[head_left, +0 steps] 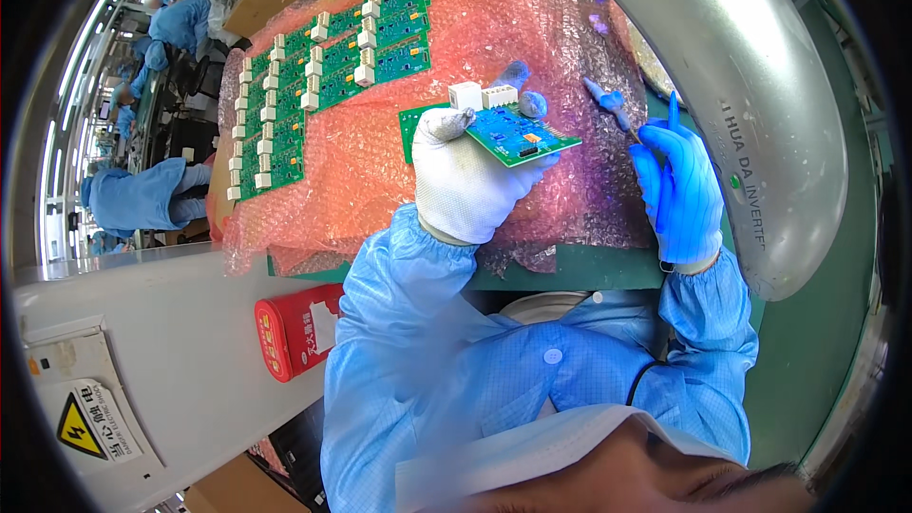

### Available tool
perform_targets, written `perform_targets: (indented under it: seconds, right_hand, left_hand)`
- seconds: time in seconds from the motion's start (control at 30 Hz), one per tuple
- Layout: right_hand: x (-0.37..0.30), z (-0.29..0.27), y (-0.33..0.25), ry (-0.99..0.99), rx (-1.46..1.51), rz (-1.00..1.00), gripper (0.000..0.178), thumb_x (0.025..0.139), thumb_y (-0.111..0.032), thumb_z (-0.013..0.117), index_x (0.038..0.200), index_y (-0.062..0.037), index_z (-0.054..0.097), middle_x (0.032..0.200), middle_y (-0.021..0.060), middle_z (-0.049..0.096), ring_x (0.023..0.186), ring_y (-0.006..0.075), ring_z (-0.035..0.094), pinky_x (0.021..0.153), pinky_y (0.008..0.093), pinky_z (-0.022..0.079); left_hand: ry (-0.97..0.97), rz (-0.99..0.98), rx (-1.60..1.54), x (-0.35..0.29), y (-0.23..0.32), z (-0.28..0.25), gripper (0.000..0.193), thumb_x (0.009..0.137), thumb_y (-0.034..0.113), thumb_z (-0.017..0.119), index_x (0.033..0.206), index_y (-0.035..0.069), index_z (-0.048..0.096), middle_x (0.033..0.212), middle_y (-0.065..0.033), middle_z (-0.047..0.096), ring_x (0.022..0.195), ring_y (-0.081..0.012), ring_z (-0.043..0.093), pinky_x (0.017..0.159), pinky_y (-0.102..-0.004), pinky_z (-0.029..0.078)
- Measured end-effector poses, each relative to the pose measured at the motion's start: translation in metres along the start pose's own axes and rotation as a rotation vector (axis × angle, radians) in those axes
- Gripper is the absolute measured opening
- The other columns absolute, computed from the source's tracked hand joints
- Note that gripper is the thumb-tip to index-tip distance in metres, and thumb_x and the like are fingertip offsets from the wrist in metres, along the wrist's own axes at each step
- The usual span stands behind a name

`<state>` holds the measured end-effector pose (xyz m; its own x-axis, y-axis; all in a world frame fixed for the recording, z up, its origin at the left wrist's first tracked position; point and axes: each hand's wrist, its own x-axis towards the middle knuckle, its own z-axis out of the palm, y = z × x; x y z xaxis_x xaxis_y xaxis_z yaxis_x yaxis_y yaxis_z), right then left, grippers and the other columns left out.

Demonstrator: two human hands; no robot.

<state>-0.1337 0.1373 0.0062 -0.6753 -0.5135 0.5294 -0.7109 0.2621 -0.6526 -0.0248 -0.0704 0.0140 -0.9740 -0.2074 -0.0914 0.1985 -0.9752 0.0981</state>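
Observation:
My left hand (461,185), in a white glove, is closed around the edges of a green circuit board (513,138). The board is tilted above the bubble wrap, and white connectors (465,95) stand along its far edge. Bluish gloved fingertips show behind it. To the right, my right hand (686,195) looks blue under the light and grips a slim brush-like tool (611,104). Its bluish tip points far left, apart from the board; the exact kind is hard to make out. Another green board (410,123) lies partly hidden behind my left hand.
Pink bubble wrap (370,161) covers the green bench. Several boards with white connectors (332,66) lie in rows at far left. A large grey lamp housing (760,85) arches over the right side. A red box (299,328) sits near left; people in blue work beyond.

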Motion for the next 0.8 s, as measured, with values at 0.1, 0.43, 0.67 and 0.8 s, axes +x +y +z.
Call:
perform_targets:
  seconds: [0.1,0.43,0.67,0.8]
  right_hand:
    - [-0.01,-0.001,0.013,0.0,-0.166,-0.077,0.025,0.085,0.0,0.072,0.108,-0.0021,0.062,0.106,0.0163,0.065,0.097,0.031,0.066,0.085,0.0359,0.052]
    - [-0.009,-0.018,-0.001,-0.128,0.547,0.336,0.022,0.094,-0.013,0.065,0.112,-0.002,0.059,0.11,0.0131,0.065,0.098,0.0233,0.065,0.085,0.032,0.051]
    - [-0.013,-0.022,-0.001,0.014,0.957,0.57,0.021,0.089,-0.007,0.059,0.109,-0.0001,0.061,0.089,0.007,0.066,0.084,0.0156,0.064,0.088,0.0312,0.051]
    - [0.002,-0.111,0.041,0.192,0.11,0.321,0.034,0.094,-0.021,0.059,0.117,0.0032,0.062,0.102,0.0129,0.069,0.095,0.0204,0.066,0.095,0.0387,0.049]
  left_hand:
    - [-0.036,-0.037,-0.034,0.001,0.0,0.0,0.014,0.077,0.023,0.054,0.088,0.016,0.059,0.113,-0.0112,0.063,0.109,-0.0354,0.058,0.081,-0.0605,0.049]
    - [0.138,0.298,0.912,-0.011,-0.035,0.034,0.087,0.074,0.004,0.062,0.148,0.003,0.017,0.109,-0.0175,0.059,0.107,-0.0304,0.06,0.09,-0.0527,0.05]
    - [-0.475,1.104,1.953,-0.032,-0.075,0.014,0.088,0.063,0.032,0.085,0.136,0.007,0.042,0.127,-0.0197,0.053,0.115,-0.0409,0.053,0.097,-0.054,0.042]
    - [-0.291,0.853,2.449,-0.052,-0.014,0.047,0.083,0.06,0.037,0.086,0.131,0.008,0.055,0.123,-0.0124,0.059,0.113,-0.0379,0.054,0.099,-0.0494,0.04]
